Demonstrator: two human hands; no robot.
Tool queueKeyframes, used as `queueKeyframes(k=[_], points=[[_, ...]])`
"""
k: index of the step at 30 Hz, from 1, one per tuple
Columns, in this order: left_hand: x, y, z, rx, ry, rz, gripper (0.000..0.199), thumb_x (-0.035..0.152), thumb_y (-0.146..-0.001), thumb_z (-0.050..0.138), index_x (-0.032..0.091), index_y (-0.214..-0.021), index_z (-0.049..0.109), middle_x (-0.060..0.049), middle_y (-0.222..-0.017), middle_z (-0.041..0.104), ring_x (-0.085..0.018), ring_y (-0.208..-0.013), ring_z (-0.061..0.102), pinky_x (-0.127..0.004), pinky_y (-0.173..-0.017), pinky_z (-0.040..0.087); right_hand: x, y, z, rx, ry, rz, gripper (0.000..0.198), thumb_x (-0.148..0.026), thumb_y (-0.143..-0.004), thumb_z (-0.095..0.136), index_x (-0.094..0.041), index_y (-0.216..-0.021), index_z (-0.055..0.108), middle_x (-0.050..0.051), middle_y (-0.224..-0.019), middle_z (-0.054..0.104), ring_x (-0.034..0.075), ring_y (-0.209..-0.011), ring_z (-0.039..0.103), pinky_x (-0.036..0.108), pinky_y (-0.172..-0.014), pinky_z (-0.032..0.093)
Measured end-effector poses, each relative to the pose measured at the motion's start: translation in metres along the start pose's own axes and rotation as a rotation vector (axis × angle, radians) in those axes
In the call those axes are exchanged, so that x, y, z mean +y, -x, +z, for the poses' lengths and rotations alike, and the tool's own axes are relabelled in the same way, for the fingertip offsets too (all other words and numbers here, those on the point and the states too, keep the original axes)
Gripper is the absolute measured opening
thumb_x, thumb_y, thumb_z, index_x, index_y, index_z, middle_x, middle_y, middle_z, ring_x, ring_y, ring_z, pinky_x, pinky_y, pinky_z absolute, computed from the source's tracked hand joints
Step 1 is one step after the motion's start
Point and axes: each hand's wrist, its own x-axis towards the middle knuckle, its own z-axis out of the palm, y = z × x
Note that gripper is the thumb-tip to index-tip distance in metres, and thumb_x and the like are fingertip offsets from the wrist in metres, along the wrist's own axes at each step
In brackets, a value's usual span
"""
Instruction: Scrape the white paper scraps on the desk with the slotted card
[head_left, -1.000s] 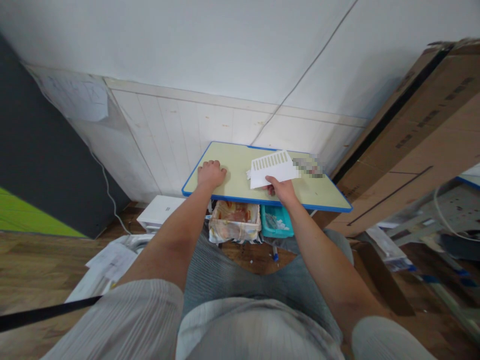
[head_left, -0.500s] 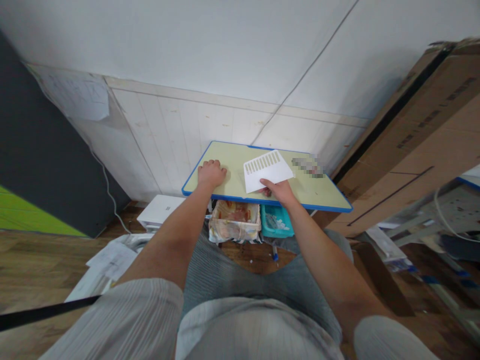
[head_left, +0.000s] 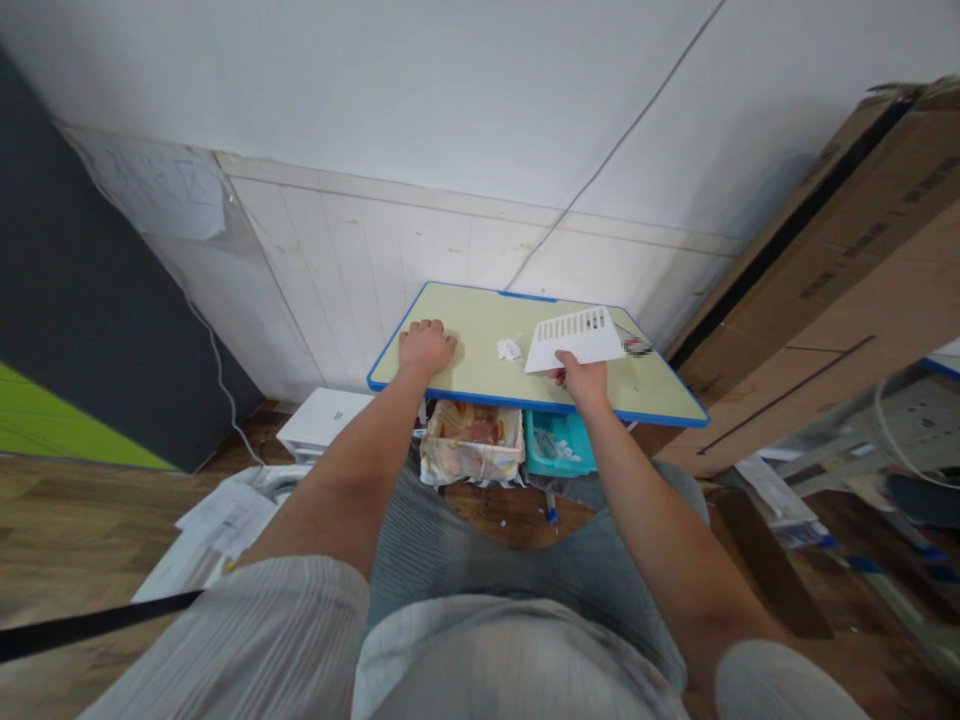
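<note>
On left end of one yellow, blue-edged desk (head_left: 474,318), left hand (head_left: 427,347) rests knuckles-up, fingers bent; cannot tell whether clenched or loose. Right hand (head_left: 584,378) grasps one white card (head_left: 589,346) by near edge, thumb on top; card held over right half of desk, one row of slots along far side. One small pile of paper scraps (head_left: 508,349) between hands. One blurred object (head_left: 637,345) at card's right edge. Below desk, side by side: one white basket (head_left: 480,462), one teal basket (head_left: 561,467).
</note>
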Motion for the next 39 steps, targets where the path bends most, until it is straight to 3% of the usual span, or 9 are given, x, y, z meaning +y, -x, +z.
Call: queueKeyframes(k=[6, 11, 18, 39], points=[[0.001, 0.000, -0.002, -0.007, 0.006, -0.003, 0.055, 0.042, -0.114, 0.049, 0.014, -0.154, 0.075, -0.027, -0.158, 0.073, -0.044, -0.152, 0.062, -0.055, -0.123, 0.052, 0.003, 0.007, -0.006, 0.021, 0.036, -0.038, 0.020, -0.039, -0.085, 0.082, -0.024, -0.087, 0.069, 0.000, -0.059, 0.073, 0.018, -0.048, 0.061, 0.028, -0.048, 0.052], [0.000, 0.000, -0.002, -0.008, 0.004, 0.002, 0.055, 0.041, -0.114, 0.049, 0.013, -0.153, 0.076, -0.028, -0.158, 0.074, -0.044, -0.151, 0.063, -0.057, -0.124, 0.052, 0.000, 0.007, 0.009, -0.054, 0.029, -0.053, 0.032, -0.046, -0.083, 0.090, -0.023, -0.094, 0.071, 0.004, -0.069, 0.080, 0.018, -0.052, 0.066, 0.028, -0.052, 0.055], [-0.001, -0.001, 0.000, -0.003, 0.018, 0.005, 0.055, 0.041, -0.114, 0.049, 0.013, -0.154, 0.075, -0.028, -0.160, 0.073, -0.044, -0.153, 0.062, -0.057, -0.123, 0.052, 0.000, 0.000, 0.029, -0.133, 0.036, -0.004, 0.023, -0.039, -0.087, 0.087, -0.022, -0.089, 0.072, 0.004, -0.066, 0.079, 0.017, -0.050, 0.065, 0.026, -0.050, 0.056], [0.003, 0.002, -0.005, -0.016, -0.003, -0.002, 0.057, 0.039, -0.115, 0.047, 0.008, -0.154, 0.074, -0.028, -0.160, 0.073, -0.044, -0.154, 0.063, -0.056, -0.125, 0.052, -0.006, 0.009, 0.021, -0.247, 0.050, 0.012, 0.019, -0.034, -0.080, 0.086, -0.025, -0.083, 0.069, 0.004, -0.060, 0.074, 0.019, -0.048, 0.059, 0.031, -0.047, 0.052]])
